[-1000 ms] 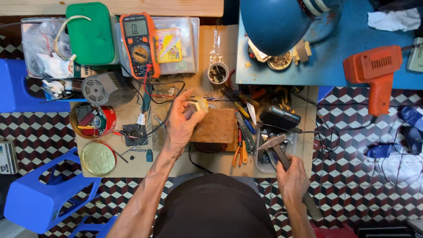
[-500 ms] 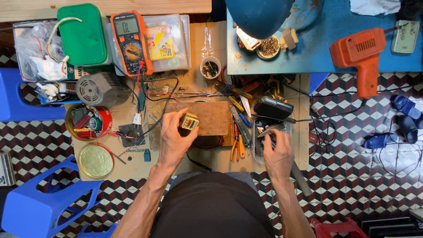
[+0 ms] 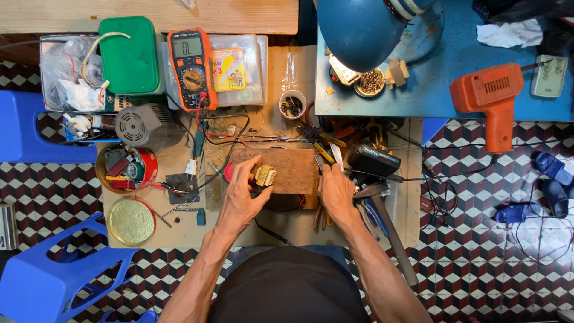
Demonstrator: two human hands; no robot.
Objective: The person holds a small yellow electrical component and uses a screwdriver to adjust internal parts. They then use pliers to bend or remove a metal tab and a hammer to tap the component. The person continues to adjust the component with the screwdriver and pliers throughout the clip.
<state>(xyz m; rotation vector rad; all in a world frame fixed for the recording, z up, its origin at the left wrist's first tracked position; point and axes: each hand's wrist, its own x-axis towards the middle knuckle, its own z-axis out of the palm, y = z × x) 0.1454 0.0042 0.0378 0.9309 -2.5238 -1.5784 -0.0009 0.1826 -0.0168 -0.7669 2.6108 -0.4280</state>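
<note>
- Wooden tabletop [image 3: 179,157] lies under both our hands, crowded with tools and wires.
- Our left hand [image 3: 242,194] curls its fingers [image 3: 251,170] shut around a small yellowish transformer [image 3: 264,175], holding it on the near-left edge of a wooden block [image 3: 293,170].
- Our right hand [image 3: 336,190] rests just right of the block, on a bunch of hand tools [image 3: 323,212]; we cannot tell whether its fingers grip anything.
- Further off stand an orange multimeter [image 3: 192,69] and a green box [image 3: 129,55].

Orange multimeter [image 3: 191,69], green box [image 3: 130,55], orange drill [image 3: 489,98], blue lamp [image 3: 362,30].
</note>
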